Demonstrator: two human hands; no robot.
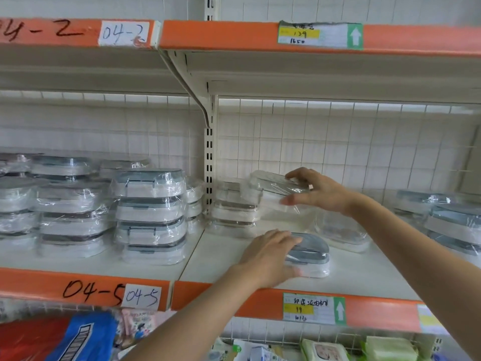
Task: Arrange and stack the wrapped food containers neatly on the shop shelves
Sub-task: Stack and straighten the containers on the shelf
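Containers come first here: a wrapped, tilted container [278, 188] is off the shelf in the right hand [317, 191], fingers over its lid and thumb under its near edge, just above and to the right of a short stack [235, 209] beside the upright post [209, 162]. A grey-lidded container [308, 254] sits flat near the shelf's [364, 277] front edge, the left hand [268, 256] cupped round its left end, fingers curled over the lid. Another wrapped container [343, 235] lies behind it, apart from both stacks. To do this step well, I judge the raised container should be levelled before it comes down, lined up with the stack's outline, since slippery film lets a crooked one slide. The left hand's container would best wait flat until the first is seated. Full stacks [151, 217] on the neighbouring bay show the height and alignment to match.
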